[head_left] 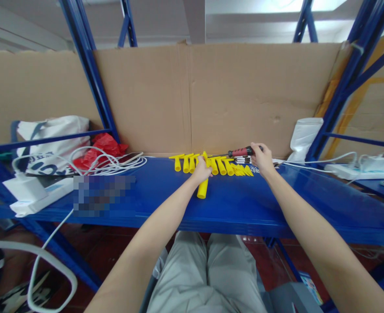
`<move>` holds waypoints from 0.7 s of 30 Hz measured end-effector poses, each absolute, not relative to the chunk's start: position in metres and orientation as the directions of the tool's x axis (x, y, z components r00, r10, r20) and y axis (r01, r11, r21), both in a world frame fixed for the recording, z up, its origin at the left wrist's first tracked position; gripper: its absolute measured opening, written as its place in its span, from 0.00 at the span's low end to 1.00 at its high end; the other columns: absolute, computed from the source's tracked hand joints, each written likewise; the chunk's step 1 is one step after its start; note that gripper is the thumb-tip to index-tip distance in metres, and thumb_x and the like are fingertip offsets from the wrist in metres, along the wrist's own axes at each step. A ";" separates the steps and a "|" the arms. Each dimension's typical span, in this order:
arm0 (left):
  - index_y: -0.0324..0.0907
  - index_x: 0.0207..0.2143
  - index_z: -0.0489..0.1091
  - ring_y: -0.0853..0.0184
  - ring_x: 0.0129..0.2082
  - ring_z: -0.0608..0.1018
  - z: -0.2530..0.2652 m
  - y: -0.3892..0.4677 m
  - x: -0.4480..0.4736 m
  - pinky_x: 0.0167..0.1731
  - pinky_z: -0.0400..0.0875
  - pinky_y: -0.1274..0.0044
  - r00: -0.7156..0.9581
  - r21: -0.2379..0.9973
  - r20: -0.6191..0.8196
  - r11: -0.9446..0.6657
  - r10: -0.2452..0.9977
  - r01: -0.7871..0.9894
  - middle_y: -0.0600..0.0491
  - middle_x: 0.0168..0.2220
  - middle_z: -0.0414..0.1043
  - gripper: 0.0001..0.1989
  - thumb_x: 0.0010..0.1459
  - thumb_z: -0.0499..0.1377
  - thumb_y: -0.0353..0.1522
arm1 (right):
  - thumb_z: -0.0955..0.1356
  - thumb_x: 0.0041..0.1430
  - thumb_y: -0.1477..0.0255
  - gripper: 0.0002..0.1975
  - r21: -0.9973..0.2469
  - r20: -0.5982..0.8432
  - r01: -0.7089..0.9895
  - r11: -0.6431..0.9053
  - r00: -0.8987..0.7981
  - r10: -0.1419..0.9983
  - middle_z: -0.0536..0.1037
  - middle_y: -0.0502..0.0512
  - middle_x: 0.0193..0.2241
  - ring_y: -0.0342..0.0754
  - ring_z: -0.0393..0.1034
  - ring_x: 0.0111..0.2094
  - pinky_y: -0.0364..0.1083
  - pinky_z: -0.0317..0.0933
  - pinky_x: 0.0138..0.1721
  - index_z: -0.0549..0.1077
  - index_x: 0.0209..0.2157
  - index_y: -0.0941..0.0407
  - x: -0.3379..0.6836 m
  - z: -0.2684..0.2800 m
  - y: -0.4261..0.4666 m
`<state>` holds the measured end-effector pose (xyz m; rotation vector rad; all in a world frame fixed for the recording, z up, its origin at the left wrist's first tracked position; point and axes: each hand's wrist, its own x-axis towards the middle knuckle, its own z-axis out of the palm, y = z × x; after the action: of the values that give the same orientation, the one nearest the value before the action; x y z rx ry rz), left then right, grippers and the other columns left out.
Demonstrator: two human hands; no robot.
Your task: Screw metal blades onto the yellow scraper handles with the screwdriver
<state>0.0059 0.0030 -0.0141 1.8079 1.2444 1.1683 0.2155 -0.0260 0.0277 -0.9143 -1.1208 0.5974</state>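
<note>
My left hand (201,171) is closed around a yellow plastic piece with a hollow tube (202,190) that sticks out below my fingers. In my right hand (262,158) is a screwdriver (240,152) with a red and black handle. Its thin shaft points left and reaches the top of the held yellow piece; I cannot tell whether the tip touches it. Similar yellow T-shaped pieces (222,168) stand in a row behind and beside my left hand. Small pointed yellow pieces (245,170) lie at the row's right end, close to my right hand.
The blue shelf (165,204) has a cardboard back panel (244,95). At left are a power strip (45,198), white cables (126,164), a red plastic bag (105,145) and a cloth bag (53,139). A white pouch (304,137) leans at right near another power strip (358,171).
</note>
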 end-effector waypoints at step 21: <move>0.42 0.44 0.48 0.77 0.16 0.70 -0.016 0.005 0.005 0.18 0.67 0.81 0.171 0.861 0.320 -0.362 0.932 0.357 0.55 0.35 0.65 0.20 0.51 0.51 0.20 | 0.68 0.47 0.52 0.20 -0.874 0.465 0.048 0.484 0.372 0.803 0.56 0.40 0.09 0.38 0.49 0.09 0.41 0.41 0.10 0.59 0.25 0.52 0.213 0.029 -0.028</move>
<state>0.0054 0.0049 -0.0160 1.8224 1.2184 1.1712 0.2129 -0.0276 0.0287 -0.9597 -1.0944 0.5935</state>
